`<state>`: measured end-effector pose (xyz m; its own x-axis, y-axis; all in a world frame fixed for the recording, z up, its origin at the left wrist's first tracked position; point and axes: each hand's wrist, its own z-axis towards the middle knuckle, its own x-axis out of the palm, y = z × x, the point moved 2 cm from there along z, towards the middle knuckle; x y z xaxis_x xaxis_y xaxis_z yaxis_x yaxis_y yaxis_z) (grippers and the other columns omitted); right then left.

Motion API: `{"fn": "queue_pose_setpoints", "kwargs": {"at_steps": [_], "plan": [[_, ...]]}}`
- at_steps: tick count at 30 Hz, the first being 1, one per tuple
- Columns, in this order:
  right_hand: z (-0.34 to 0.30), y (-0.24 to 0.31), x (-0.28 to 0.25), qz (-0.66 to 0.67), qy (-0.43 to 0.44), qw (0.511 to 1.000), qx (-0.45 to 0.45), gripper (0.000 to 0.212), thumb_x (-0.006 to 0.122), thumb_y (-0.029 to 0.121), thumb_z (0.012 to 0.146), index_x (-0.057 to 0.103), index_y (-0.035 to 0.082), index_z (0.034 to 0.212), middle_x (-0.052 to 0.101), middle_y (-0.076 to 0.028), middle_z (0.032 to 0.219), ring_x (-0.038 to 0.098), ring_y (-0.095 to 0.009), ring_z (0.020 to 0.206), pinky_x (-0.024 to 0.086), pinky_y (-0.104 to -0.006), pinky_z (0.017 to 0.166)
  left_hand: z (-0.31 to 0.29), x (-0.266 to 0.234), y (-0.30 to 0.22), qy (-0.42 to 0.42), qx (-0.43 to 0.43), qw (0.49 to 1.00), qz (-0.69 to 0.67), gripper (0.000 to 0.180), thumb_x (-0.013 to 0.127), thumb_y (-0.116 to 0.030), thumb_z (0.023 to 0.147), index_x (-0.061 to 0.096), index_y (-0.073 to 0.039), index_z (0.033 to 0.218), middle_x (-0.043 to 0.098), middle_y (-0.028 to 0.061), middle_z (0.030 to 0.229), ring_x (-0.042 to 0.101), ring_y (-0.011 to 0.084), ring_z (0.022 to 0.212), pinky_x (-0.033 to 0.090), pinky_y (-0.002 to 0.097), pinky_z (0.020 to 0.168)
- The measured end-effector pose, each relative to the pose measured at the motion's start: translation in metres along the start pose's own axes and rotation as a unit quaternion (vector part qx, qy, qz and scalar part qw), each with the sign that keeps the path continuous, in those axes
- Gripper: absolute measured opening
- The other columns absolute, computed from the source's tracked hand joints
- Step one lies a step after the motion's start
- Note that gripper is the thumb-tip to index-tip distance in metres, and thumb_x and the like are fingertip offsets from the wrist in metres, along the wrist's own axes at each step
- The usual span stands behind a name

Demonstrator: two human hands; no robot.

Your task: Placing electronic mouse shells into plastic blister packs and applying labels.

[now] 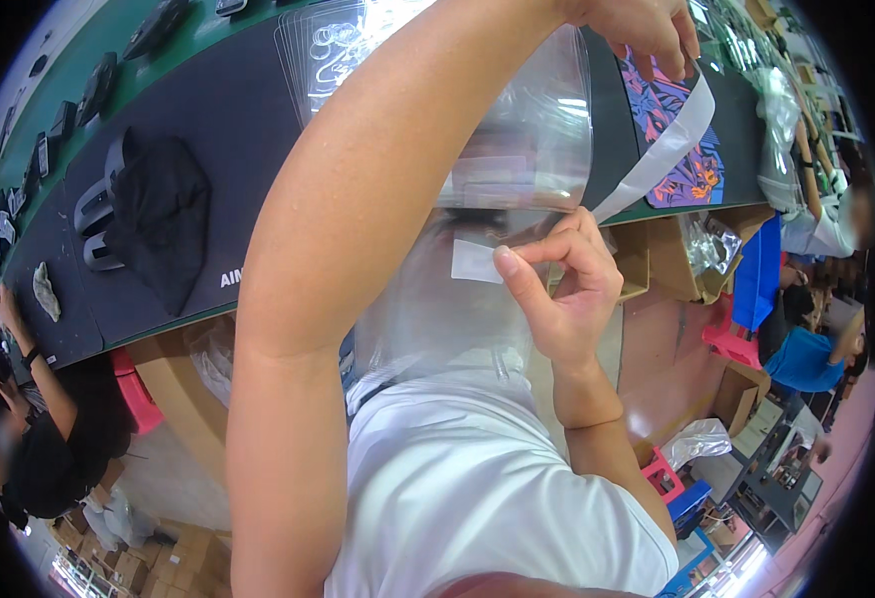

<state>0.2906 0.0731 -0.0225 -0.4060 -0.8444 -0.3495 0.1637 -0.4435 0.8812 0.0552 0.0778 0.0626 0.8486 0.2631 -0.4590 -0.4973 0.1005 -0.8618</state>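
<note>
My left arm crosses the view from the lower left, and my left hand (pixel 647 35) is at the upper right, its fingers bent down at the top end of a long whitish strip (pixel 662 154). That strip curves down toward my right hand (pixel 569 284), where its lower end is hidden. Thumb and forefinger of my right hand pinch the edge of a small white rectangular label (pixel 477 263). Behind the label, clear plastic bags (pixel 547 130) lie on the table and a clear sheet hangs over its near edge. My left forearm covers part of the bags.
A black mat (pixel 243 110) covers the table; a black cloth pouch (pixel 163 214) lies on it. A colourful printed card (pixel 692 169) lies at the right. Below the edge stand cardboard boxes (pixel 672 254) and a blue bin (pixel 756 274). Other people work at both sides.
</note>
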Motion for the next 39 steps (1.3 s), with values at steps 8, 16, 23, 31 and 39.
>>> {"fn": "queue_pose_setpoints", "kwargs": {"at_steps": [8, 16, 23, 31, 39], "plan": [[-0.001, 0.002, 0.006, -0.144, -0.005, 0.989, -0.038, 0.016, 0.084, 0.004, 0.069, 0.069, 0.005, 0.074, 0.047, -0.001, 0.07, 0.042, -0.013, 0.066, 0.031, -0.0256, 0.05, -0.004, -0.004, 0.001, 0.007, 0.007, 1.0, -0.014, 0.033, 0.068, -0.013, 0.076, 0.071, 0.006, 0.103, 0.073, 0.0136, 0.088, 0.07, 0.0187, 0.079, 0.055, 0.0299, 0.073], [-0.009, 0.001, -0.002, -0.311, 0.107, 0.916, -0.228, 0.052, 0.085, 0.023, 0.069, 0.066, 0.006, 0.115, 0.066, -0.008, 0.115, 0.059, -0.026, 0.104, 0.043, -0.0383, 0.09, -0.016, -0.002, -0.015, -0.017, -0.035, 0.999, 0.015, 0.032, 0.069, -0.014, 0.078, 0.071, 0.005, 0.103, 0.073, 0.0128, 0.088, 0.07, 0.0188, 0.081, 0.056, 0.0305, 0.073], [-0.022, 0.035, -0.019, -0.355, 0.422, 0.832, -0.068, 0.113, 0.084, 0.052, 0.058, 0.036, 0.005, 0.149, 0.027, -0.013, 0.16, 0.023, -0.034, 0.148, 0.017, -0.0587, 0.115, -0.004, 0.0, -0.006, 0.006, -0.063, 0.998, -0.011, 0.031, 0.07, -0.014, 0.08, 0.071, 0.006, 0.103, 0.072, 0.0128, 0.088, 0.071, 0.0198, 0.081, 0.056, 0.0312, 0.072], [0.007, 0.057, -0.036, -0.312, 0.467, 0.821, -0.107, 0.087, 0.083, 0.041, 0.065, 0.05, 0.005, 0.137, 0.037, -0.018, 0.151, 0.032, -0.036, 0.142, 0.027, -0.0546, 0.113, -0.007, -0.006, 0.009, 0.015, -0.019, 1.0, -0.002, 0.043, 0.069, -0.019, 0.082, 0.066, 0.006, 0.117, 0.072, 0.0144, 0.093, 0.07, 0.0195, 0.081, 0.055, 0.0307, 0.071], [0.007, 0.057, -0.048, -0.123, 0.368, 0.878, -0.28, 0.033, 0.076, 0.014, 0.075, 0.072, 0.007, 0.107, 0.073, -0.002, 0.098, 0.067, -0.024, 0.097, 0.05, -0.043, 0.093, -0.009, -0.005, 0.004, 0.01, -0.013, 0.999, -0.048, 0.055, 0.069, -0.019, 0.081, 0.058, 0.013, 0.125, 0.072, 0.0157, 0.092, 0.068, 0.0189, 0.078, 0.054, 0.0298, 0.07]]}}
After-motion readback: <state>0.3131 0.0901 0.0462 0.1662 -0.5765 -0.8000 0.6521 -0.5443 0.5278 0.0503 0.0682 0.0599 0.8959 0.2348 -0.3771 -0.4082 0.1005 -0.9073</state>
